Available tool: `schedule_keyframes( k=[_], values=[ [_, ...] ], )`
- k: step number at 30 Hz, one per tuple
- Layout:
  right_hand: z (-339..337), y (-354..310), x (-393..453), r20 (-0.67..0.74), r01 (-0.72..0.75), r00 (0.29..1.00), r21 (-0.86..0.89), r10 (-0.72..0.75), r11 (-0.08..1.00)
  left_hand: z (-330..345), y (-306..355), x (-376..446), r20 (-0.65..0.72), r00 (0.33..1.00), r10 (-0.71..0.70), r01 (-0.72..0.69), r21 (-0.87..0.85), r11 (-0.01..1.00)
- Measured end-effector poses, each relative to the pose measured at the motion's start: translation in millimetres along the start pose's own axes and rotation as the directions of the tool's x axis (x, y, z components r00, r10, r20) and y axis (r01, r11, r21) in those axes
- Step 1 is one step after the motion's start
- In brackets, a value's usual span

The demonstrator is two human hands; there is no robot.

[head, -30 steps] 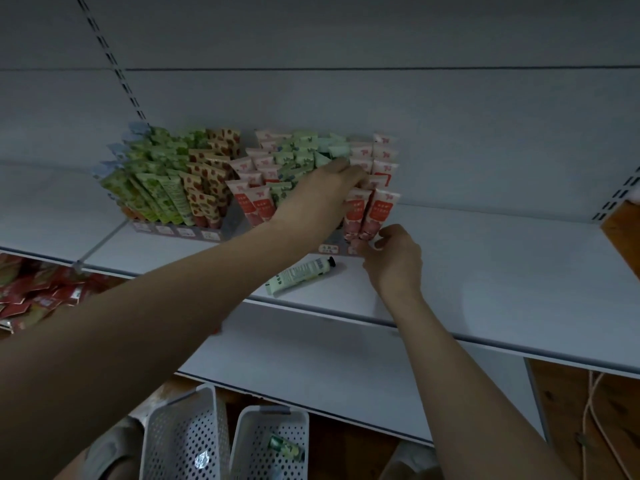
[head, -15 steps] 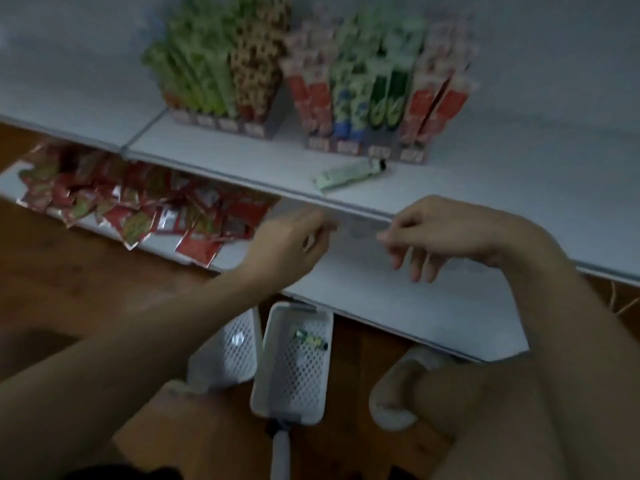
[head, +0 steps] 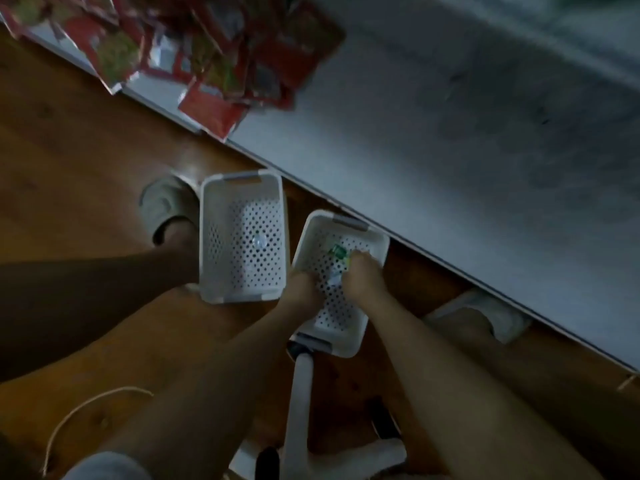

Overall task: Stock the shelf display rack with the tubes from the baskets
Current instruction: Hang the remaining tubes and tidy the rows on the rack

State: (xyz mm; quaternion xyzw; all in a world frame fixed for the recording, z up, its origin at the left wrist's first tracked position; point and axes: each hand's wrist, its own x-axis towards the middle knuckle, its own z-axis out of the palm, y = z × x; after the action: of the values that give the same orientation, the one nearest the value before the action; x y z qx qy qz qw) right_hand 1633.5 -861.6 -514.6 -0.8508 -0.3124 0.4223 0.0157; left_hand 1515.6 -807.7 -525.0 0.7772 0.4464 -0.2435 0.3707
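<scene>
Shelf (head: pixel 467 150): white, runs diagonally above the floor; red packets (head: pixel 207 53) piled at its far left.
Baskets: left basket (head: pixel 242 237) beside right basket (head: pixel 341 282), both on the floor.
Right hand (head: pixel 362 277): in the right basket, fingers curled on the tube (head: pixel 337 252).
Left hand (head: pixel 304 285): in the same basket; fingers blurred, cannot tell.
Tube: green, in the right basket's far half.

red packets (head: pixel 221 53) on lower shelf (head: pixel 450 161)

Left hand (head: pixel 304 289) and right hand (head: pixel 363 278) lowered, close together, fingers curled
</scene>
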Motion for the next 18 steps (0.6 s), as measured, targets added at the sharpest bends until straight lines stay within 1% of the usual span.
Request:
schedule_keyframes(
  k=[3,5,7,8,11,13,14,15,16,17,18],
  values=[
    [26,1,39,-0.034,0.023,0.999,-0.254,-0.032,0.967,16,-6,32,0.073,0.996,-0.06,0.065,-0.074,0.995],
    [37,4,57,-0.041,0.053,0.996,-0.362,-0.073,0.931,21,-8,44,0.095,0.993,-0.076,0.088,-0.123,0.989],
    [42,4,64,-0.012,0.07,0.997,-0.357,-0.079,0.931,22,-8,46,0.116,0.99,-0.085,0.103,-0.164,0.981],
    [41,2,63,0.022,0.071,0.997,-0.322,-0.068,0.944,21,-8,45,0.113,0.99,-0.081,0.101,-0.181,0.978],
    [21,-6,45,0.186,0.052,0.982,-0.108,-0.032,0.993,4,-5,29,0.07,0.997,-0.036,0.049,-0.199,0.979],
    [-6,-9,19,0.291,0.047,0.955,0.052,-0.06,0.998,-22,2,8,-0.017,0.999,0.047,-0.049,-0.189,0.981],
    [-24,-10,4,0.329,0.055,0.94,0.106,-0.087,0.993,-40,7,-4,-0.098,0.99,0.105,-0.12,-0.172,0.978],
    [-46,-10,-14,0.345,0.078,0.93,0.146,-0.124,0.986,-60,16,-16,-0.201,0.965,0.169,-0.201,-0.148,0.969],
    [-69,-10,-31,0.341,0.11,0.925,0.186,-0.17,0.976,-83,27,-27,-0.31,0.921,0.237,-0.285,-0.12,0.951],
    [-95,-10,-50,0.318,0.142,0.923,0.236,-0.215,0.961,-107,41,-37,-0.412,0.859,0.303,-0.37,-0.091,0.925],
    [-123,-11,-72,0.28,0.168,0.927,0.282,-0.248,0.945,-133,59,-48,-0.508,0.777,0.372,-0.461,-0.056,0.886]
  ],
)
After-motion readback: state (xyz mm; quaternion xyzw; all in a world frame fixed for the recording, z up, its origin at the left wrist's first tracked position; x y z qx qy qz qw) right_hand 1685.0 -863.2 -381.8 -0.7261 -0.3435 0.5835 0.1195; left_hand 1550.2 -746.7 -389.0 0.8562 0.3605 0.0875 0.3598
